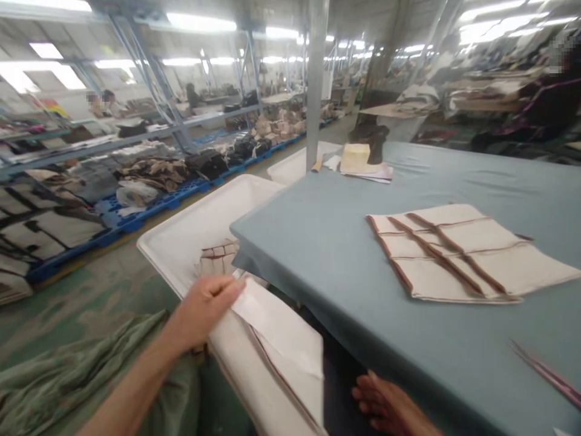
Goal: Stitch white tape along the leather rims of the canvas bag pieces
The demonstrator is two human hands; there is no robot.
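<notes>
My left hand (211, 306) is closed, thumb and fingers pinching the upper corner of a cream fabric panel (285, 333) with brown trim. The panel hangs down over the side of a white plastic bin, at the near edge of the table. Low in the view, my right hand (385, 399) holds nothing; its fingers are loosely bent and apart, just under the table edge. On the table lies a flat stack of cream fabric pieces (454, 251) with brown binding strips. Pink-handled scissors (544, 369) rest at the table's near right, slightly blurred.
A blue-grey cloth covers the table (313, 224). The white bin (181, 227) stands against its left side, with brown-trimmed cream pieces (218, 257) inside. A metal post (315, 85) rises behind. Blue pallets (129, 221) bear bundles on the left. A person (544, 103) sits at far right.
</notes>
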